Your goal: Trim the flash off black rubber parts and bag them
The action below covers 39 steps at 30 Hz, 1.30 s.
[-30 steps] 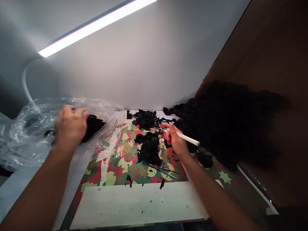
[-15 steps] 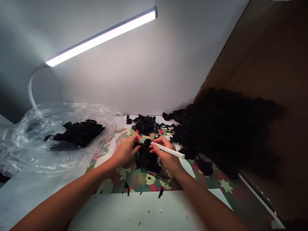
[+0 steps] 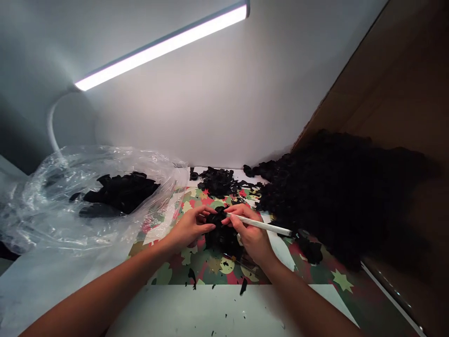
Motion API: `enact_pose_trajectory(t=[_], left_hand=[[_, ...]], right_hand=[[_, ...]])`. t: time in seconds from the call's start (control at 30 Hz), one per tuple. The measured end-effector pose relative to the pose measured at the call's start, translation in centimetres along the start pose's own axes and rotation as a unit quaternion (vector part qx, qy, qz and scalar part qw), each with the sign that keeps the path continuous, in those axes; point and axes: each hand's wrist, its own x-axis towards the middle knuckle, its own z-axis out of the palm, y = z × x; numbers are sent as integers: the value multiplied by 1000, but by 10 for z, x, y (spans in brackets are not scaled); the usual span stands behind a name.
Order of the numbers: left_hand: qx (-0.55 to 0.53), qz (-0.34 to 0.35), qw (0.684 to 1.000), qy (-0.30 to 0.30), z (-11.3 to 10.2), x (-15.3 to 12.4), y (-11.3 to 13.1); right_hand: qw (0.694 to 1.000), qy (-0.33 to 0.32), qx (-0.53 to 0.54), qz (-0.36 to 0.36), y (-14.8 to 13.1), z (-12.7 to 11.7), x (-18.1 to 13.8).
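My left hand (image 3: 191,228) pinches a small black piece (image 3: 213,218) lifted from the little black heap (image 3: 224,236) in the middle of the patterned mat (image 3: 206,267). My right hand (image 3: 250,234) grips a thin white stick tool (image 3: 266,226) like a pen, its tip touching the same black piece. Both hands meet just above the heap.
A clear plastic bag (image 3: 63,196) with black pieces (image 3: 119,194) inside lies at the left. A large mound of black pieces (image 3: 336,192) rests against a brown board at the right. Another small black pile (image 3: 219,180) sits near the wall. A lamp bar (image 3: 161,47) glows overhead.
My left hand left the plastic bag and came to the central heap, taking hold of a black piece. My right hand shifted the white stick onto that piece.
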Motion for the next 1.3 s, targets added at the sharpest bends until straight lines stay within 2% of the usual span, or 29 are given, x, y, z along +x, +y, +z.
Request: enact_pose_trajectory(t=[0.1,0.2,0.3,0.37,0.57,0.73,0.9,1.13,1.3], left_hand=[[-102,-8,994,26,3,0,-3],[-229,5,973,35,6,0,-7],[-277,-13,959,63,10,-3,-9],[-271,-15,959,82,12,-6,-8],[-227,-5,970,88,15,-10,-8],[-197,4,975,100,16,-9,-12],[-174,19,978,112,18,-9,-14],[-175,34,977,122,17,-9,-16],[-165,27,977,131,19,-11,-13]], right_hand=[[999,6,42,27,-2,4,-3],[996,8,68,50,-3,9,-6],[994,-1,84,64,-3,10,-8],[994,-7,84,71,-3,10,-10],[992,-28,88,81,-2,7,-12],[995,-38,51,82,-2,7,-12],[997,-32,25,71,-8,7,-13],[995,-21,55,79,-9,6,-13],[998,-31,-5,47,-11,9,-18]])
